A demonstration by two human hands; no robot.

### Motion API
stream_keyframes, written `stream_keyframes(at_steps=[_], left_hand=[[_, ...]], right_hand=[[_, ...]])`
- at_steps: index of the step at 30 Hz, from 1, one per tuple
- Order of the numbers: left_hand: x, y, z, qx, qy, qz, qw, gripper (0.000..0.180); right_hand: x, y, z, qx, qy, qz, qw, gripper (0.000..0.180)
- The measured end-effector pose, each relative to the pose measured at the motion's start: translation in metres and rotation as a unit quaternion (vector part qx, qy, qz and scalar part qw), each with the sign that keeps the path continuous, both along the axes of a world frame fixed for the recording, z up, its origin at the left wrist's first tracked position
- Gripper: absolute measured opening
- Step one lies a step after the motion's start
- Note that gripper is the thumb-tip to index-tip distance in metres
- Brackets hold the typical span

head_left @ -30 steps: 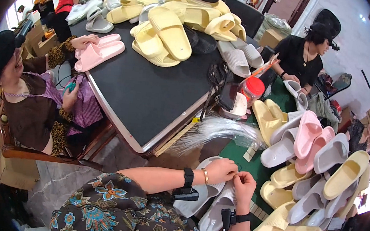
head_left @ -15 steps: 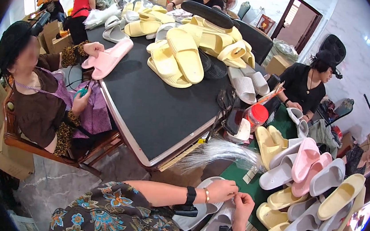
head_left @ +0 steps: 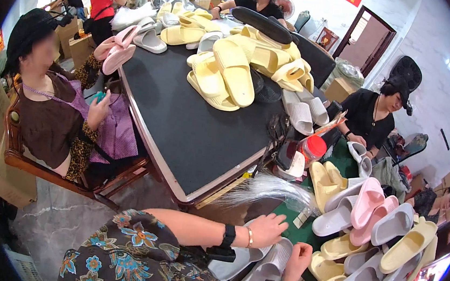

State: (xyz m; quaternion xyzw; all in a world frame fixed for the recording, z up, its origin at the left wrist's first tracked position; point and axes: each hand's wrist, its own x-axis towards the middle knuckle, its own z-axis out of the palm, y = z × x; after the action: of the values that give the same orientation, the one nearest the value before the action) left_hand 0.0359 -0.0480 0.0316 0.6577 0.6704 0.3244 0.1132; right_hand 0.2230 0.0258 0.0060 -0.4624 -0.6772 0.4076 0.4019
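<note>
The grey slippers [head_left: 263, 277] are lying side by side beneath the person's hands, near the green counter [head_left: 303, 233]; what is bearing them cannot be told. The left hand [head_left: 266, 231] is hovering by their far ends, grip standing apart, nothing visible in it. The right hand [head_left: 297, 261] is sitting curled just beside them; whether its grip is holding something thin cannot be told. Risk: neither hand is visibly steadying the pair, so a forearm brush could shift it. The slipper pile [head_left: 369, 244] rightward is leaning and overlapping; a knock could topple it. Containers: a red-lidded jar [head_left: 313, 148] is standing beside a white tub [head_left: 293, 167]; contents are not showing clearly.
</note>
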Motion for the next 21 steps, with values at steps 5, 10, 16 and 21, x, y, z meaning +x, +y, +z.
stream_keyframes(at_steps=[5,10,16,21], left_hand=[[-0.102,0.0,0.089,0.155,0.028,0.062,0.986,0.049],[-0.269,0.01,0.115,0.215,0.003,0.377,0.901,0.056],[-0.4,0.034,0.082,0.089,-0.01,0.473,0.877,0.066],[-0.469,0.051,0.044,0.027,0.037,0.433,0.9,0.072]], right_hand=[[0.042,-0.017,0.021,0.09,-0.073,-0.014,0.993,0.019],[0.064,-0.072,0.08,0.014,-0.253,0.129,0.959,0.02],[0.045,-0.108,0.079,-0.135,-0.327,0.261,0.898,0.036],[0.007,-0.109,0.052,-0.02,-0.419,0.146,0.896,0.07]])
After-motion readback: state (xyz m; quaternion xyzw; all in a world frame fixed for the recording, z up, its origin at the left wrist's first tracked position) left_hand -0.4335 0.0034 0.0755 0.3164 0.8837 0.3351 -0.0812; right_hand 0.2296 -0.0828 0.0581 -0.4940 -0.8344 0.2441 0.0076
